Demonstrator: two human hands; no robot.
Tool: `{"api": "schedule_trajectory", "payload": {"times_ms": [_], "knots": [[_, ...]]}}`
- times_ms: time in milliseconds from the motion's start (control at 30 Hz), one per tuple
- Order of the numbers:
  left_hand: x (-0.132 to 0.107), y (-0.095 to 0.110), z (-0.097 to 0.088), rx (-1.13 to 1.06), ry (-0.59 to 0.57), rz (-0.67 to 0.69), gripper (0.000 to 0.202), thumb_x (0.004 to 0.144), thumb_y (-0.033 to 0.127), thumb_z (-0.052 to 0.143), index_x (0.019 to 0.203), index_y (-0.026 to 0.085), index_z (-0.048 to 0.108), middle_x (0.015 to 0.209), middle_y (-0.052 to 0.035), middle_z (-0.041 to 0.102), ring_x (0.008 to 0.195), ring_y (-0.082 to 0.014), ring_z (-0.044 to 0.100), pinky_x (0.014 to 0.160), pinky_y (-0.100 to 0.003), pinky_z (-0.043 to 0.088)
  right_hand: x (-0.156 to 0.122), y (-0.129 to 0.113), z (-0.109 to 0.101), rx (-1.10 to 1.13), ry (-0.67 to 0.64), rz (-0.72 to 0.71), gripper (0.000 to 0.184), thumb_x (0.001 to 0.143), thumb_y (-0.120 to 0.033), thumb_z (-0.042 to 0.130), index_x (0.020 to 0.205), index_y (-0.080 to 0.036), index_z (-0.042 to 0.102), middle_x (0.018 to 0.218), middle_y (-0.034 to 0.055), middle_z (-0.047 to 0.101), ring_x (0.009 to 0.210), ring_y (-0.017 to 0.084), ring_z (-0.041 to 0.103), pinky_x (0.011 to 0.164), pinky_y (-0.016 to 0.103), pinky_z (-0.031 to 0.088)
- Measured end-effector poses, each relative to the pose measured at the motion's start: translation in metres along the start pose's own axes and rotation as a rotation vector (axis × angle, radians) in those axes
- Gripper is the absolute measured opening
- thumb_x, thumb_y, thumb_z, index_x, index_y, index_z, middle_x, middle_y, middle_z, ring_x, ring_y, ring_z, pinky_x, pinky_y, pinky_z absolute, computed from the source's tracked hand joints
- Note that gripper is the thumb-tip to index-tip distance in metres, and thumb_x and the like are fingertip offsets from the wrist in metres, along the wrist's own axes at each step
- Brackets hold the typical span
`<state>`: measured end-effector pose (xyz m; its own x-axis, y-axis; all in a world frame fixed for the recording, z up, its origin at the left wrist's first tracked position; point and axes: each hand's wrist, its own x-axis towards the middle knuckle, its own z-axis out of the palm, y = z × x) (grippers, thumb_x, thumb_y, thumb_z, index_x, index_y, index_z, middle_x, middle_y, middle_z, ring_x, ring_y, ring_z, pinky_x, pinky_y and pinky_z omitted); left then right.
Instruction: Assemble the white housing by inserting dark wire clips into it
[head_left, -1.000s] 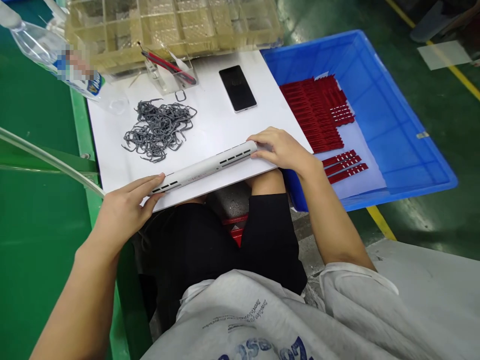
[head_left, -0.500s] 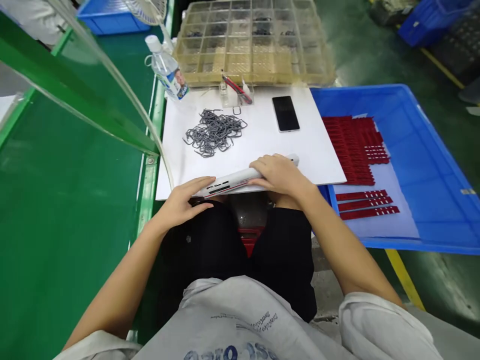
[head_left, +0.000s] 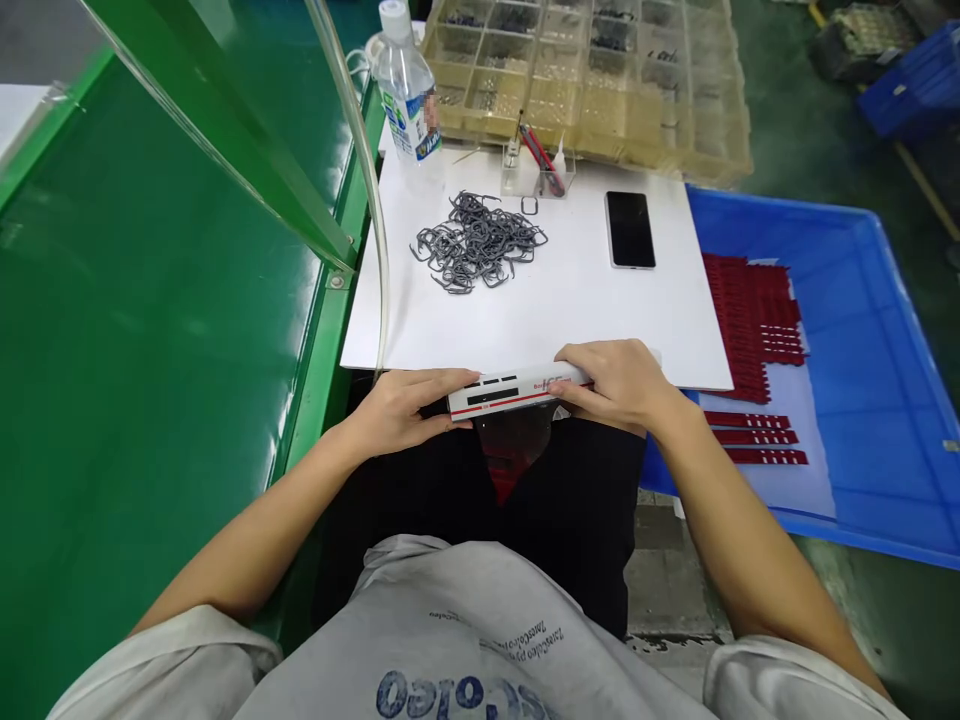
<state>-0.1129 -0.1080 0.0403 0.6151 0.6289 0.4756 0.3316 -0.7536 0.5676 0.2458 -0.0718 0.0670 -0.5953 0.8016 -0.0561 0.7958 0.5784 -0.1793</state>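
We see both hands grasping a slim white moulded casing [head_left: 517,391], which has black window-like slots and a red stripe along it. The left hand [head_left: 405,408] clasps its left end and the right hand [head_left: 611,383] its right end, with the fingers curled around it. The casing sits at 6 o'clock on a white board [head_left: 540,320], right at the near edge, above the person's lap.

That edge looks like the main risk: if either grip loosens, the casing could tip off the board and fall into the lap or onto the floor. Squeezing too hard might crack the thin walls between the slots. If the casing slid forward, it could also catch the tangled heap of grey wire clips [head_left: 478,242] at 11 o'clock, or the smartphone [head_left: 630,229] at 1 o'clock. At 3 o'clock, the rows of red plastic strips [head_left: 754,320] lie in a blue crate [head_left: 862,350], and a careless elbow could knock them out of line.

Small red lettering on the casing is partly hidden by the right hand; it seems to begin "Bo", but we cannot read it reliably. The label on the water bottle [head_left: 403,85] is pixelated. Large blue letters on the grey shirt [head_left: 465,695] appear upside down, roughly "Coleo".
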Motion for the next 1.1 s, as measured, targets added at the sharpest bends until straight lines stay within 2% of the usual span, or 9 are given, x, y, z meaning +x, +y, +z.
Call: {"api": "schedule_trajectory", "payload": {"times_ms": [133, 300, 433, 767, 833, 900, 967, 1033, 1100], "knots": [[0.007, -0.005, -0.002, -0.012, 0.008, 0.027, 0.054, 0.105, 0.025, 0.079, 0.158, 0.023, 0.067, 0.14, -0.011, 0.082, 0.124, -0.0254, 0.083, 0.109, -0.029, 0.067, 0.002, 0.006, 0.003, -0.008, 0.055, -0.01, 0.068, 0.113, -0.077, 0.038, 0.115, -0.021, 0.074, 0.102, 0.0117, 0.082, 0.089, 0.031, 0.074, 0.068, 0.035, 0.033], [0.007, -0.004, -0.009, -0.044, 0.082, -0.078, 0.05, 0.1, 0.028, 0.084, 0.148, 0.02, 0.074, 0.133, -0.0113, 0.085, 0.115, -0.0265, 0.085, 0.106, -0.031, 0.068, -0.002, 0.006, 0.004, 0.034, 0.131, -0.192, 0.076, 0.111, -0.079, 0.047, 0.148, -0.014, 0.062, 0.129, 0.0191, 0.079, 0.106, 0.035, 0.075, 0.085, 0.042, 0.054], [-0.002, 0.005, -0.014, 0.031, 0.037, -0.182, 0.046, 0.099, 0.022, 0.074, 0.145, 0.021, 0.075, 0.133, -0.0086, 0.085, 0.106, -0.0243, 0.087, 0.101, -0.03, 0.069, -0.013, -0.006, 0.013, -0.161, 0.201, -0.277, 0.064, 0.118, -0.062, 0.044, 0.144, -0.008, 0.064, 0.114, 0.0197, 0.08, 0.095, 0.033, 0.074, 0.08, 0.042, 0.055], [-0.023, 0.031, -0.036, 0.119, 0.005, -0.225, 0.059, 0.09, 0.013, 0.066, 0.146, 0.028, 0.074, 0.135, -0.0019, 0.084, 0.105, -0.0242, 0.086, 0.098, -0.032, 0.071, -0.042, -0.055, 0.004, -0.192, 0.32, -0.217, 0.055, 0.115, -0.061, 0.057, 0.131, -0.011, 0.072, 0.097, 0.0128, 0.079, 0.082, 0.026, 0.071, 0.073, 0.038, 0.054], [-0.028, 0.035, -0.033, -0.019, 0.063, -0.228, 0.059, 0.091, 0.014, 0.071, 0.148, 0.03, 0.074, 0.135, -0.0012, 0.084, 0.109, -0.0256, 0.085, 0.097, -0.033, 0.072, -0.046, -0.061, 0.005, -0.091, 0.25, -0.152, 0.055, 0.114, -0.064, 0.056, 0.133, -0.014, 0.073, 0.098, 0.0135, 0.08, 0.083, 0.027, 0.071, 0.072, 0.039, 0.056], [-0.033, 0.041, -0.02, -0.334, 0.187, -0.278, 0.063, 0.096, 0.025, 0.082, 0.157, 0.03, 0.068, 0.14, -0.005, 0.082, 0.118, -0.0284, 0.083, 0.099, -0.037, 0.073, -0.05, -0.072, 0.009, 0.09, 0.228, -0.094, 0.06, 0.112, -0.07, 0.053, 0.136, -0.019, 0.072, 0.102, 0.0148, 0.08, 0.086, 0.031, 0.073, 0.073, 0.043, 0.06], [-0.038, 0.053, 0.002, -0.697, 0.309, -0.366, 0.088, 0.092, 0.05, 0.094, 0.168, 0.029, 0.055, 0.156, -0.0124, 0.072, 0.138, -0.0343, 0.074, 0.109, -0.044, 0.07, -0.051, -0.094, 0.017, 0.363, 0.268, -0.048, 0.065, 0.111, -0.077, 0.049, 0.142, -0.023, 0.068, 0.109, 0.0151, 0.08, 0.093, 0.033, 0.075, 0.079, 0.047, 0.064], [-0.042, 0.068, 0.027, -0.912, 0.324, -0.423, 0.117, 0.072, 0.073, 0.101, 0.169, 0.03, 0.052, 0.174, -0.0167, 0.053, 0.16, -0.0408, 0.053, 0.124, -0.052, 0.059, -0.049, -0.125, 0.027, 0.7, 0.285, -0.018, 0.064, 0.111, -0.077, 0.047, 0.146, -0.025, 0.063, 0.117, 0.0131, 0.079, 0.098, 0.032, 0.076, 0.086, 0.046, 0.066], [-0.042, 0.082, 0.044, -1.025, 0.294, -0.502, 0.096, 0.075, 0.073, 0.1, 0.154, 0.029, 0.065, 0.162, -0.0165, 0.065, 0.159, -0.0407, 0.054, 0.129, -0.055, 0.051, -0.047, -0.161, 0.039, 0.99, 0.208, -0.019, 0.06, 0.113, -0.071, 0.05, 0.15, -0.025, 0.059, 0.128, 0.0122, 0.077, 0.106, 0.03, 0.076, 0.093, 0.045, 0.065]]}}
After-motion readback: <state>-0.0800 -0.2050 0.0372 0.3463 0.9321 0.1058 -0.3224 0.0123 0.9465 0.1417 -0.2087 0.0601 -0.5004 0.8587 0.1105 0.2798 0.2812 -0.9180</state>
